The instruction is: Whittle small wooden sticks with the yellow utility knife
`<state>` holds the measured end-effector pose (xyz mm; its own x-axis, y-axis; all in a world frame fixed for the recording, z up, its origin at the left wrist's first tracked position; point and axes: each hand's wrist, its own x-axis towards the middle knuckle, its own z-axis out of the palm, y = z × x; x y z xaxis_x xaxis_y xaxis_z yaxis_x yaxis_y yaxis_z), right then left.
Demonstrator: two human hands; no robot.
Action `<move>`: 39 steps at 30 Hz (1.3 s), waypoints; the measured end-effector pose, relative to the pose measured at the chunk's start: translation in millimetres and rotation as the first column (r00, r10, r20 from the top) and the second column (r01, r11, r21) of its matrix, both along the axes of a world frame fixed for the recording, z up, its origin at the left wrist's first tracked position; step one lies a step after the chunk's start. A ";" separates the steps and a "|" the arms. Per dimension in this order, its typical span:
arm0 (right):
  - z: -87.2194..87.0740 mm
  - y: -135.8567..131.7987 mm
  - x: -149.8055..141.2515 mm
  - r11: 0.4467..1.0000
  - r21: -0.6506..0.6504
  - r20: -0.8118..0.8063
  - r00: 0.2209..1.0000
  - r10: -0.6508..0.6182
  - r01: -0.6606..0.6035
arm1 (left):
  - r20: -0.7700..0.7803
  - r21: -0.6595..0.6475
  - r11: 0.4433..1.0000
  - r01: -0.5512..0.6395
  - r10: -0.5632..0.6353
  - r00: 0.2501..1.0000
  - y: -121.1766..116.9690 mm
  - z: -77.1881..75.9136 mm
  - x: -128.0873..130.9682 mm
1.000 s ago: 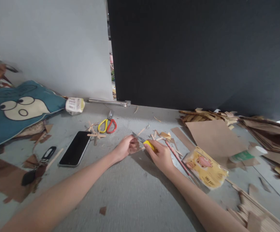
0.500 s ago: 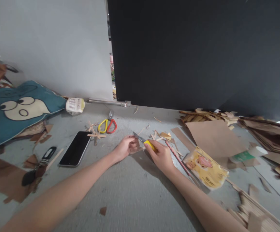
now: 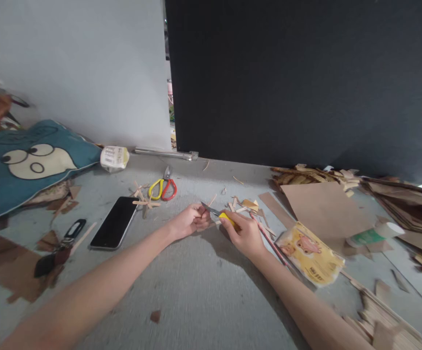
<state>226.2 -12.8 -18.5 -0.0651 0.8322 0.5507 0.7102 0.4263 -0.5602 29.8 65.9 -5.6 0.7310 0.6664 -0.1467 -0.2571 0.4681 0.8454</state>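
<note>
In my right hand [image 3: 244, 235] is a yellow-handled utility knife [image 3: 227, 218], its blade out and pointing left and away from me. My left hand [image 3: 192, 220] is closed, fingertips pinched together close to the blade. A thin wooden stick [image 3: 213, 199] pokes out beside the blade, apparently from the left fingers, which hide its lower end. Just below the knife, another pale wooden piece [image 3: 215, 223] shows between the two hands. Several short cut sticks [image 3: 234, 203] lie scattered beyond my right hand.
Scissors [image 3: 162, 189] with yellow and red handles lie beyond the left hand, near crossed sticks [image 3: 145, 204] and a phone [image 3: 114, 222]. At right are a yellow packet [image 3: 312, 253], brown cardboard [image 3: 323, 206] and a green-and-white tube [image 3: 373, 234]. A dark panel [image 3: 298, 82] stands behind.
Both hands stay almost in place, with the knife blade still at the left fingertips. The view has shifted very slightly; nothing was let go or picked up.
</note>
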 end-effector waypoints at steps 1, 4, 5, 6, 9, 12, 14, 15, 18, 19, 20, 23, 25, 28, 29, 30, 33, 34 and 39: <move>0.0 0.7 1.2 1.000 0.000 -0.010 1.000 0.019 -0.019 | 0.008 -0.011 1.000 0.021 -0.021 1.000 0.2 1.0 -0.4; -0.6 2.9 4.4 0.998 -0.007 -0.030 0.998 0.064 -0.064 | 0.049 -0.054 0.994 0.095 -0.092 0.995 0.4 3.2 -1.8; -0.9 3.6 5.3 0.997 -0.012 -0.033 0.997 0.072 -0.072 | 0.063 -0.066 0.991 0.118 -0.113 0.992 0.5 3.7 -2.3; -1.3 4.2 6.0 0.997 -0.014 -0.036 0.996 0.076 -0.077 | 0.075 -0.076 0.988 0.136 -0.131 0.989 0.5 4.3 -2.9; -1.9 5.2 7.7 0.995 -0.017 -0.052 0.994 0.097 -0.098 | 0.089 -0.103 0.977 0.186 -0.177 0.980 1.1 6.1 -4.8; -1.6 5.1 8.5 0.993 -0.023 -0.066 0.991 0.114 -0.116 | 0.067 -0.118 0.963 0.244 -0.237 0.969 1.8 7.4 -6.3; -1.1 5.1 8.6 0.993 -0.026 -0.073 0.990 0.117 -0.119 | 0.047 -0.110 0.957 0.268 -0.265 0.963 2.0 7.7 -6.9; -0.8 5.2 8.5 0.992 -0.026 -0.077 0.990 0.118 -0.120 | 0.043 -0.103 0.956 0.274 -0.271 0.962 1.9 7.7 -7.1; 0.3 7.0 8.1 0.995 -0.019 -0.078 0.992 0.100 -0.101 | 0.048 -0.097 0.962 0.253 -0.250 0.967 1.3 8.0 -7.1; 0.7 7.8 8.1 0.996 -0.021 -0.073 0.993 0.088 -0.090 | 0.050 -0.103 0.965 0.243 -0.239 0.970 1.1 8.3 -6.9; 1.2 8.7 8.1 0.997 -0.025 -0.069 0.995 0.077 -0.079 | 0.051 -0.112 0.966 0.232 -0.227 0.972 0.9 8.5 -6.7; 3.0 10.6 8.4 0.997 -0.043 -0.062 0.997 0.054 -0.057 | 0.056 -0.124 0.968 0.218 -0.213 0.975 0.2 9.2 -5.5; 4.5 10.9 8.6 0.997 -0.058 -0.071 0.996 0.050 -0.055 | 0.070 -0.113 0.970 0.216 -0.209 0.975 -0.4 9.5 -4.8; 6.3 10.6 8.9 0.994 -0.079 -0.088 0.994 0.062 -0.069 | 0.080 -0.072 0.972 0.224 -0.218 0.973 -1.4 10.2 -4.7; 6.4 10.5 9.1 0.994 -0.083 -0.093 0.994 0.065 -0.073 | 0.078 -0.059 0.971 0.231 -0.227 0.971 -1.7 10.5 -5.0; 6.2 10.5 9.4 0.993 -0.087 -0.097 0.993 0.066 -0.075 | 0.077 -0.047 0.970 0.238 -0.234 0.969 -2.0 10.7 -5.4; 4.0 10.9 10.7 0.993 -0.093 -0.104 0.993 0.061 -0.071 | 0.079 -0.026 0.967 0.252 -0.249 0.965 -2.5 10.9 -6.7; 3.0 11.0 11.2 0.993 -0.092 -0.107 0.992 0.059 -0.069 | 0.080 -0.017 0.968 0.252 -0.250 0.965 -2.5 10.8 -7.1; 1.0 10.2 13.9 0.992 -0.088 -0.103 0.992 0.076 -0.085 | 0.035 0.011 0.964 0.266 -0.266 0.963 -2.8 8.8 -7.7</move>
<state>240.1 -2.6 -17.5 -0.0827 0.8740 0.4789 0.6147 0.4230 -0.6657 22.1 63.1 3.3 0.8868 0.4478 -0.1141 -0.1538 0.5188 0.8410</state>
